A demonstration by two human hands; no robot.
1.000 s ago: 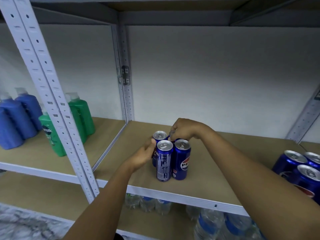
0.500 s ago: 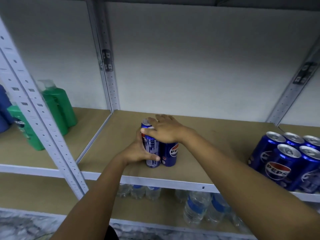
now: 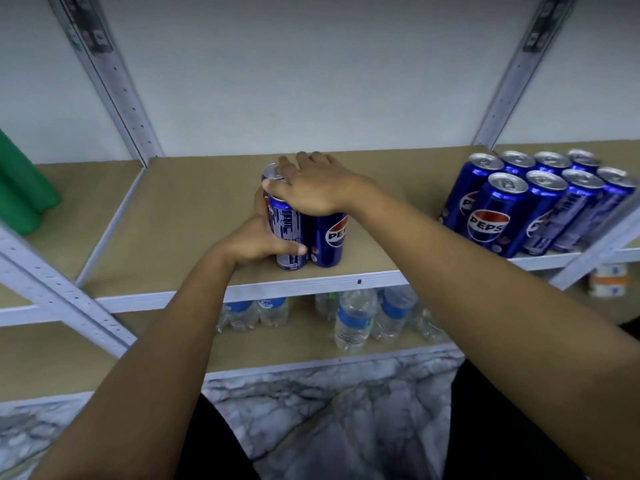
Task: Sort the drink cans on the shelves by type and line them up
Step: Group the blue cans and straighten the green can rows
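Partly sorted: tall blue Pepsi cans (image 3: 533, 202) lined up at right on the tan board shelf (image 3: 194, 216). Small cluster of blue cans (image 3: 308, 233) pending, left hand (image 3: 258, 242) curled round one, right hand (image 3: 311, 190) flat on the tops

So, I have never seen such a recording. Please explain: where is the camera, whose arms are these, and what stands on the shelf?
The camera sits on a person's head, looking down at their own bare arms. No machine is here. The left hand grips the side of a small cluster of blue cans on the middle shelf; the right hand lies flat over their tops. A larger group of cans stands in rows to the right. Water bottles are below, green bottles at left.
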